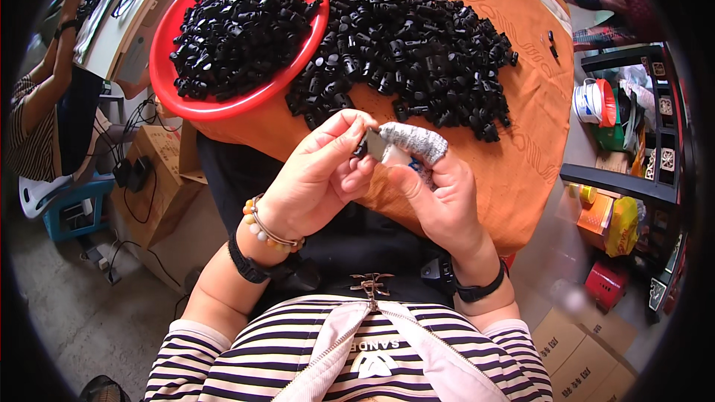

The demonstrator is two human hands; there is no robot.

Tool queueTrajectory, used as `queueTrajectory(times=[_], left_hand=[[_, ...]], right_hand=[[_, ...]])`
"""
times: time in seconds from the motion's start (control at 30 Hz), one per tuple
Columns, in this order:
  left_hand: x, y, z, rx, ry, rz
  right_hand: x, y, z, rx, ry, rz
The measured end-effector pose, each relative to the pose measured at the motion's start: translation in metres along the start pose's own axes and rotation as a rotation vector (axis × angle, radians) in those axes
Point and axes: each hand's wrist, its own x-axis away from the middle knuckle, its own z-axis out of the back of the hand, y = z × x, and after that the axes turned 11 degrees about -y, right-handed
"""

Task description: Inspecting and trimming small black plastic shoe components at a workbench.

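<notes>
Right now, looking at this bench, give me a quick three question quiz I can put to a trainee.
1. True or false: the red bowl holds small black plastic parts.
2. Multiple choice: the loose heap of black parts lies on
A. bare metal
B. an orange cloth
C. a cardboard box
3. Fill in: a grey knitted cover sits on a finger of the ___ hand.

Key
1. True. The bowl is piled with them.
2. B. The orange cloth covers the table.
3. Right. The right hand wears the finger cover; the left hand pinches a small part against it.
</notes>
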Motion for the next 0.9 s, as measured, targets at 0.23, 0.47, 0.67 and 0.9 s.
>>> queueTrajectory(times=[0.23, 0.47, 0.67, 0.9], left_hand=[[-0.002, 0.001, -0.006, -0.145, 0.109, -0.073], [-0.002, -0.004, 0.011, -0.09, 0.057, -0.177], [0.001, 0.002, -0.004, -0.066, -0.003, -0.119], [0.003, 0.002, -0.001, 0.031, -0.018, -0.04]], right_hand=[[0.001, 0.004, 0.003, -0.258, 0.115, 0.013], [0.001, 0.0, -0.005, -0.298, 0.042, -0.023], [0.003, 0.003, -0.008, -0.241, 0.054, -0.021], [0.001, 0.001, -0.01, -0.201, 0.095, 0.007]])
